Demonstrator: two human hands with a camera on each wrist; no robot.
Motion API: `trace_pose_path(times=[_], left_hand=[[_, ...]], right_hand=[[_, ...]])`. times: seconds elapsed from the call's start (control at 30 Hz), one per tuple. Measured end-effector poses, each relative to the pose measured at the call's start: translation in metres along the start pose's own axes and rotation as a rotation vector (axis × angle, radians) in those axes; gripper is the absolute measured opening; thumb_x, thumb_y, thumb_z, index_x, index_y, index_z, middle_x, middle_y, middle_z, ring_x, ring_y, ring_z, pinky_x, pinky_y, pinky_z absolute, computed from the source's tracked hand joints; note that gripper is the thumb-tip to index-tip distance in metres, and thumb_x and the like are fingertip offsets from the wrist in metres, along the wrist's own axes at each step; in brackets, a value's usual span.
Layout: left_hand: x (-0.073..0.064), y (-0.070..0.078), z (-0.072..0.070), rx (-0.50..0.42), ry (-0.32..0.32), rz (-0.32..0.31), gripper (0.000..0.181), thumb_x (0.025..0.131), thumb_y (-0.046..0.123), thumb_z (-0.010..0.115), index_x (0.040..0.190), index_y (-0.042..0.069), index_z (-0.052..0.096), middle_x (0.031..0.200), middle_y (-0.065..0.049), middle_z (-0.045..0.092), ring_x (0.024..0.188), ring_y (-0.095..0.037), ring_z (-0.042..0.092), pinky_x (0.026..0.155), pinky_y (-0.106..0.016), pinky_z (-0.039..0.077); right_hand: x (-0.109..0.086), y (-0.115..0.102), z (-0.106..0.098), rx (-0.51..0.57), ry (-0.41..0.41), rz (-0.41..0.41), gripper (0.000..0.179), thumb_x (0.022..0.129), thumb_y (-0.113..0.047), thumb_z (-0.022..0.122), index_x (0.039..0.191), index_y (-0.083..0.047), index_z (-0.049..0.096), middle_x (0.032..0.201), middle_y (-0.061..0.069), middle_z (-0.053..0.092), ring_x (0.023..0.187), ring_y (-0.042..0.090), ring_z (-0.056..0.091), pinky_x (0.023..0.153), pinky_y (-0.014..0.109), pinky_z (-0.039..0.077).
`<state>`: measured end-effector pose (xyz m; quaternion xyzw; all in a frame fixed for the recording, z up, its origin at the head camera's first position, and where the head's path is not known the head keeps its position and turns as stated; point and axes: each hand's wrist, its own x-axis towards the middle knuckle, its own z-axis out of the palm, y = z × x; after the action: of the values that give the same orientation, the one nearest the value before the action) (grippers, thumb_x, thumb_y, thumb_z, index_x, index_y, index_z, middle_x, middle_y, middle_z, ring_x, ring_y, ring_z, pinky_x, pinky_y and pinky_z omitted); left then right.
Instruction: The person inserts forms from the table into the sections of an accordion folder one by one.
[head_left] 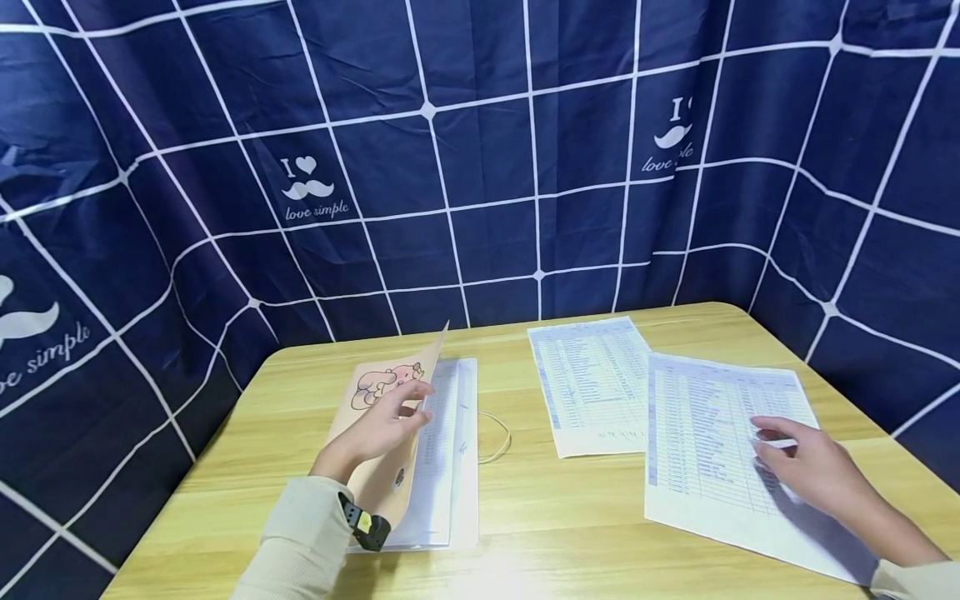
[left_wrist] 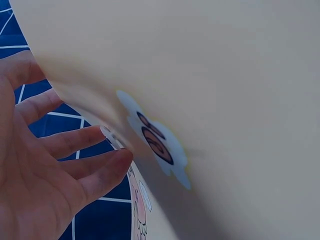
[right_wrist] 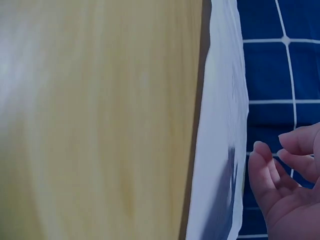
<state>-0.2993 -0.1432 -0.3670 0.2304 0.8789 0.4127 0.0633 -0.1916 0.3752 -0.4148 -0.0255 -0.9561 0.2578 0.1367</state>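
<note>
Toward the left edge of the surface (head_left: pixel 555 517), a folder (head_left: pixel 465 483) with printed sheets inside is seen, its peach cover (head_left: pixel 367 492) partly raised. The cover is touched near its free edge by the left hand (head_left: pixel 382 425); whether it is pinched cannot be told. A thin pale loop (head_left: pixel 507 437) is noted just beside the folder. A printed table (head_left: pixel 592 375) is laid near the far edge. Toward the right edge, a second printed sheet (head_left: pixel 697 433) is overhung by the right hand (head_left: pixel 817 467), fingers bent, nothing held.
</note>
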Motion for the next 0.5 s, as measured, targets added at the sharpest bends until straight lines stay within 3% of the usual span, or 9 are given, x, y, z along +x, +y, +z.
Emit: trace_pose_path(times=[0.27, 0.37, 0.5], left_hand=[[0.0, 0.0, 0.002, 0.004, -0.003, 0.003, 0.036, 0.092, 0.017, 0.055, 0.127, 0.009, 0.051, 0.134, -0.016, 0.049, 0.111, -0.035, 0.056, 0.092, -0.043, 0.048], [-0.002, 0.0, 0.001, 0.018, 0.0, -0.001, 0.036, 0.092, 0.017, 0.054, 0.127, 0.009, 0.05, 0.134, -0.017, 0.049, 0.11, -0.034, 0.056, 0.092, -0.043, 0.049], [-0.002, 0.001, 0.002, 0.024, 0.0, -0.016, 0.036, 0.092, 0.018, 0.055, 0.127, 0.01, 0.051, 0.134, -0.016, 0.05, 0.109, -0.031, 0.058, 0.091, -0.042, 0.049]], right_hand=[[-0.007, 0.023, -0.013, -0.075, 0.051, 0.089, 0.04, 0.086, -0.017, 0.061, 0.114, 0.011, 0.056, 0.1, 0.03, 0.064, 0.074, 0.025, 0.063, 0.053, 0.023, 0.039], [-0.009, 0.031, -0.015, -0.101, 0.09, 0.133, 0.042, 0.084, -0.018, 0.063, 0.113, 0.011, 0.055, 0.102, 0.032, 0.062, 0.084, 0.043, 0.06, 0.057, 0.032, 0.041], [-0.013, 0.041, -0.018, -0.128, 0.131, 0.163, 0.044, 0.081, -0.018, 0.066, 0.111, 0.012, 0.055, 0.103, 0.035, 0.059, 0.092, 0.053, 0.053, 0.064, 0.043, 0.04]])
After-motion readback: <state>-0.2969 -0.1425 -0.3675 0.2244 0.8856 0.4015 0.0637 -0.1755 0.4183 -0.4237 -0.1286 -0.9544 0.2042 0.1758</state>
